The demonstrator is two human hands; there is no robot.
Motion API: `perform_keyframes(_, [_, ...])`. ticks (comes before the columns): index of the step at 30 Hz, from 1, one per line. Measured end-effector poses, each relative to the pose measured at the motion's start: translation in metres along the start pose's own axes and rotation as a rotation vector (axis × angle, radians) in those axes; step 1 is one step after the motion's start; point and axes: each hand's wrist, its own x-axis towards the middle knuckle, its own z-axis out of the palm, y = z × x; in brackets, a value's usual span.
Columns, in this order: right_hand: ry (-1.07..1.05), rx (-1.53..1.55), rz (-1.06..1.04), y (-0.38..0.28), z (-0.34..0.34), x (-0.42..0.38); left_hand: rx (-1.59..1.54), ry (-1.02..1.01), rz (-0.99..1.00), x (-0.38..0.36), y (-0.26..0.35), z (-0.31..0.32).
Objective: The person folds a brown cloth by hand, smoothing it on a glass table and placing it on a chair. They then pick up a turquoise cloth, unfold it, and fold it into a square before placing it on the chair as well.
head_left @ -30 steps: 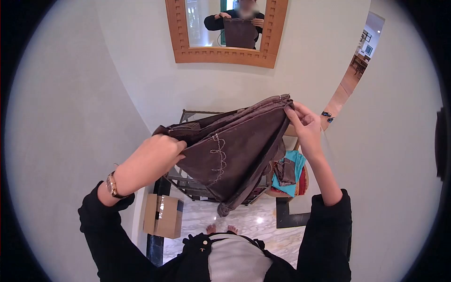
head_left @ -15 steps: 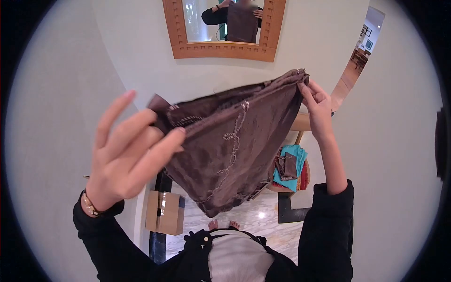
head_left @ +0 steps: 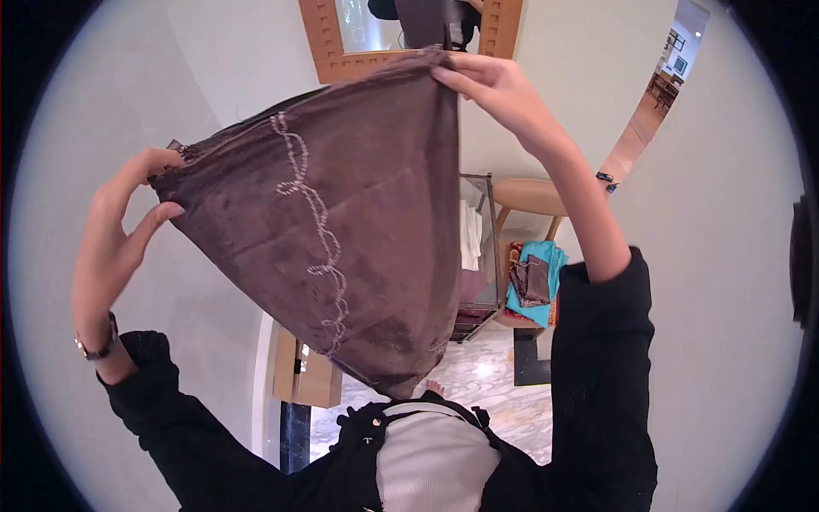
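Note:
A dark brown, slightly shiny cloth (head_left: 384,196) hangs stretched between my two hands, doubled into layers along its upper edge. Pale looping embroidery runs down its front, and it tapers to a low point near my waist. My left hand (head_left: 119,213) pinches the upper left corner, thumb in front, the fingers partly hidden behind the fabric. Higher up, my right hand (head_left: 486,85) is closed on the upper right corner between thumb and fingers.
A wood-framed mirror (head_left: 503,34) hangs on the wall ahead. To the right are a glass-sided rack (head_left: 482,247) and a chair (head_left: 525,194) bearing folded turquoise and brown cloths (head_left: 536,277). A cardboard box (head_left: 317,380) stands low on the left, by the marble floor (head_left: 503,401).
Both hands have risen and moved left, pulling the cloth's upper edge taut. My left hand has closed round its corner, and the gap between the layers has narrowed.

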Motion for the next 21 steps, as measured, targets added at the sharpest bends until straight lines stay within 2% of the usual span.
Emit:
perform_keyframes(2, [-0.097, -0.02, 0.069, 0.001, 0.02, 0.025, -0.02, 0.016, -0.003, -0.011, -0.025, 0.0])
perform_keyframes(5, [-0.245, 0.066, 0.117, 0.001, 0.059, 0.06, -0.058, -0.093, -0.153, -0.014, -0.073, -0.006])
perform_keyframes(6, [-0.294, 0.112, 0.122, 0.0, 0.073, 0.071, -0.019, -0.045, -0.15, -0.02, -0.092, -0.006])
perform_keyframes(9, [-0.322, 0.327, 0.117, 0.002, 0.121, 0.108, -0.007, -0.003, -0.247, -0.028, -0.135, -0.016])
perform_keyframes(13, [-0.356, 0.447, 0.039, 0.02, 0.198, 0.168, 0.042, 0.078, -0.295, -0.049, -0.214, -0.023])
perform_keyframes(14, [-0.364, 0.473, 0.044, 0.029, 0.226, 0.191, 0.104, -0.008, -0.355, -0.049, -0.242, -0.028])
perform_keyframes(15, [-0.37, 0.502, 0.04, 0.032, 0.244, 0.205, 0.13, -0.011, -0.374, -0.052, -0.259, -0.036])
perform_keyframes(16, [-0.388, 0.437, 0.027, 0.034, 0.248, 0.201, 0.161, -0.011, -0.394, -0.058, -0.257, -0.036])
perform_keyframes(19, [-0.482, 0.543, 0.003, 0.039, 0.278, 0.222, 0.239, 0.034, -0.39, -0.068, -0.258, -0.053])
perform_keyframes(21, [-0.422, 0.526, -0.054, 0.041, 0.283, 0.225, 0.337, 0.044, -0.358, -0.064, -0.253, -0.06])
